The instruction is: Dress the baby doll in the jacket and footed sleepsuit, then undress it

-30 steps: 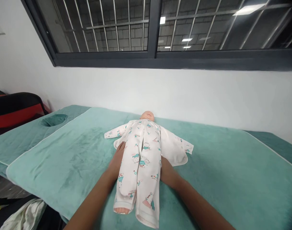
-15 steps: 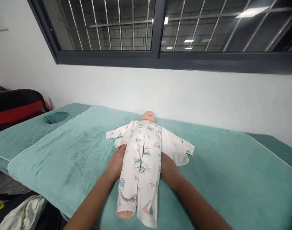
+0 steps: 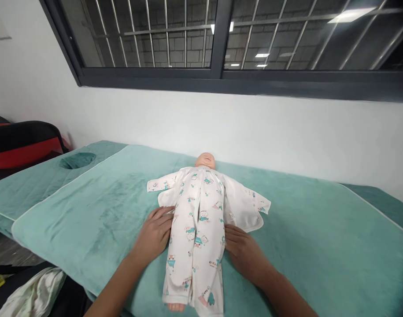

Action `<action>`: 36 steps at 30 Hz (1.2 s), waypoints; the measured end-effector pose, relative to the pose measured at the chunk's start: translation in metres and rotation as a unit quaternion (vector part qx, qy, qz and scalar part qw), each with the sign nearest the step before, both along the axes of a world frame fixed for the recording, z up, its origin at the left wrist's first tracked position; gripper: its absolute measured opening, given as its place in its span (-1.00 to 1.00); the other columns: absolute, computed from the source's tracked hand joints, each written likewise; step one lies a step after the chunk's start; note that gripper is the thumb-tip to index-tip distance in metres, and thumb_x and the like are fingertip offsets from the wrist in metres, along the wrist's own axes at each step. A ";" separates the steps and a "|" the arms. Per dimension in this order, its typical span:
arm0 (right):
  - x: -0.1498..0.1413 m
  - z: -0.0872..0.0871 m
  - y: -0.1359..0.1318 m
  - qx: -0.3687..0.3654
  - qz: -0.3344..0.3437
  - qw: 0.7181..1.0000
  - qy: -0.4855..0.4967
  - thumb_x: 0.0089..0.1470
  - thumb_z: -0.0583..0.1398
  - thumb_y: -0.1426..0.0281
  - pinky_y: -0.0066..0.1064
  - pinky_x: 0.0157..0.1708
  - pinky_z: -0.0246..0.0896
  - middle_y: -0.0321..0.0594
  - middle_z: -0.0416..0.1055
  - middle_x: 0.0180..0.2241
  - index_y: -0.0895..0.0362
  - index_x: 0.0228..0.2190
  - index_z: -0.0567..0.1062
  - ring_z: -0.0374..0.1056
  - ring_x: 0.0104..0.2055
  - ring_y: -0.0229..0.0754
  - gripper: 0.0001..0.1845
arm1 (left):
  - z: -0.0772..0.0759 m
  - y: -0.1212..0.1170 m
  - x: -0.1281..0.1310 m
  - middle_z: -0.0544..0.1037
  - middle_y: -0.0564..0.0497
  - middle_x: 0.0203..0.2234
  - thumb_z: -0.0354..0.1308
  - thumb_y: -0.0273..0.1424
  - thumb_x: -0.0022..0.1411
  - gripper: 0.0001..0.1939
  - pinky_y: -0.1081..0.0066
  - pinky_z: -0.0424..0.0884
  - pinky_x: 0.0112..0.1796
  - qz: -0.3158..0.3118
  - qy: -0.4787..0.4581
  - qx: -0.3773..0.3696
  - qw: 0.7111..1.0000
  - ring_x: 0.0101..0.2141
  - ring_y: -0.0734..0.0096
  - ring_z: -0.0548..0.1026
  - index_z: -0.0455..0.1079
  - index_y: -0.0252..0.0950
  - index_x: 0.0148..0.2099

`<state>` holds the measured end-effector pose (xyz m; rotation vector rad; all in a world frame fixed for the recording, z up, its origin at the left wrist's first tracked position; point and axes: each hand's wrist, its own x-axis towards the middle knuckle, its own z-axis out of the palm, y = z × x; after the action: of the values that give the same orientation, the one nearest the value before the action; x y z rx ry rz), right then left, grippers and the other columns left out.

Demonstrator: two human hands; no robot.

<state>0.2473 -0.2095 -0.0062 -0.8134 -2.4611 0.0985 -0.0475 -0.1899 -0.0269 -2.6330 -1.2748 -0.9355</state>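
Observation:
A baby doll lies on its back, its head point(image 3: 205, 161) toward the wall. White printed baby trousers point(image 3: 196, 246) cover its front from near the neck down, with toes point(image 3: 175, 307) poking out of the left leg's hem. Beneath them spreads a white long-sleeved baby top point(image 3: 242, 207), its sleeves out to both sides. My left hand point(image 3: 155, 231) rests at the trousers' left edge, fingers stretched and fingertips touching the cloth. Against the right edge lies my right hand point(image 3: 244, 251), fingers also extended, their tips partly hidden by the fabric.
A green padded bed cover point(image 3: 303, 229) lies under the doll, with a face hole point(image 3: 77, 160) at the left. A red-and-black padded object point(image 3: 26, 145) stands at far left. Crumpled pale cloth point(image 3: 36, 293) sits at lower left. The wall and a barred window point(image 3: 217, 39) are behind.
Both hands have slid down along the trousers toward me and slightly outward, their fingers showing more. The trousers' lower ends have shifted slightly toward me.

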 end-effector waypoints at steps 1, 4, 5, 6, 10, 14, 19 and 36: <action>0.000 0.001 -0.001 -0.001 -0.001 1.000 0.004 0.04 0.00 0.72 -0.21 0.06 0.32 -0.21 0.56 -0.31 0.05 -0.33 0.54 0.47 -0.15 -0.16 -0.57 | 0.000 0.000 0.000 0.58 -0.02 -0.18 -0.09 -0.58 0.27 -0.66 0.13 0.24 0.09 0.002 -0.003 0.000 1.000 0.10 0.24 0.35 0.50 -0.24 -0.15; -0.002 0.004 -0.003 -0.019 -0.003 1.000 0.018 0.03 0.02 0.71 -0.21 0.02 0.34 -0.22 0.56 -0.35 0.04 -0.35 0.54 0.47 -0.17 -0.16 -0.59 | -0.002 0.000 0.001 0.58 -0.03 -0.24 -0.08 -0.58 0.24 -0.68 0.13 0.28 0.06 0.005 -0.017 -0.008 1.000 0.08 0.21 0.36 0.51 -0.24 -0.24; -0.002 0.005 -0.004 -0.031 -0.001 0.999 0.026 0.04 0.02 0.70 -0.21 0.01 0.35 -0.23 0.55 -0.37 0.03 -0.36 0.54 0.47 -0.18 -0.16 -0.59 | -0.002 -0.001 0.001 0.58 -0.04 -0.26 -0.08 -0.58 0.23 -0.68 0.13 0.30 0.04 0.003 -0.025 -0.016 1.000 0.06 0.21 0.37 0.51 -0.25 -0.26; -0.002 0.006 -0.005 -0.047 -0.001 0.998 0.034 0.04 0.02 0.68 -0.21 0.00 0.36 -0.24 0.55 -0.37 0.03 -0.36 0.54 0.47 -0.19 -0.16 -0.60 | -0.003 -0.002 0.001 0.58 -0.04 -0.28 -0.09 -0.59 0.21 -0.67 0.14 0.31 0.03 0.001 -0.036 -0.027 0.999 0.04 0.21 0.39 0.50 -0.25 -0.28; 0.008 0.004 -0.008 -0.129 -0.017 0.989 0.072 0.08 -0.02 0.61 -0.24 -0.06 0.38 -0.23 0.56 -0.31 0.02 -0.27 0.56 0.47 -0.17 -0.15 -0.57 | -0.002 -0.002 -0.004 0.58 -0.02 -0.35 -0.14 -0.55 0.19 -0.65 0.20 0.39 -0.08 0.025 -0.133 -0.106 0.985 -0.16 0.27 0.49 0.49 -0.24 -0.32; 0.040 -0.008 0.003 -0.151 -0.230 0.952 0.136 0.13 0.00 0.44 -0.25 -0.14 0.39 -0.17 0.53 -0.16 0.06 -0.09 0.49 0.46 -0.17 -0.12 -0.63 | -0.001 0.016 -0.016 0.56 -0.05 -0.23 -0.09 -0.33 0.25 -0.70 0.27 0.40 -0.12 0.222 -0.257 -0.173 0.924 -0.20 0.27 0.49 0.45 -0.26 -0.18; 0.076 -0.015 0.033 -0.094 -0.469 0.873 0.090 0.12 0.07 0.16 -0.15 -0.13 0.28 -0.01 0.46 -0.12 0.16 -0.10 0.45 0.38 -0.10 0.02 -0.57 | -0.002 0.055 -0.020 0.44 -0.21 -0.04 -0.03 -0.06 0.23 -0.47 0.18 0.32 -0.07 0.379 -0.138 -0.184 0.896 -0.03 0.04 0.40 0.36 -0.34 0.05; -0.049 0.089 0.052 -0.313 -0.163 0.899 0.260 0.07 0.14 0.28 -0.18 -0.04 0.24 -0.20 0.43 -0.02 0.04 -0.41 0.39 0.33 0.03 0.00 -0.89 | 0.015 0.052 -0.021 0.36 0.08 -0.46 0.02 -0.09 0.20 -0.70 0.43 0.26 -0.35 0.200 -0.506 -0.232 0.807 -0.41 0.39 0.33 0.24 -0.24 -0.31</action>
<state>0.1986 -0.1576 0.0826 -1.2590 -1.7519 0.8975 -0.0687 -0.1381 -0.0119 -1.8501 -2.3766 -2.3023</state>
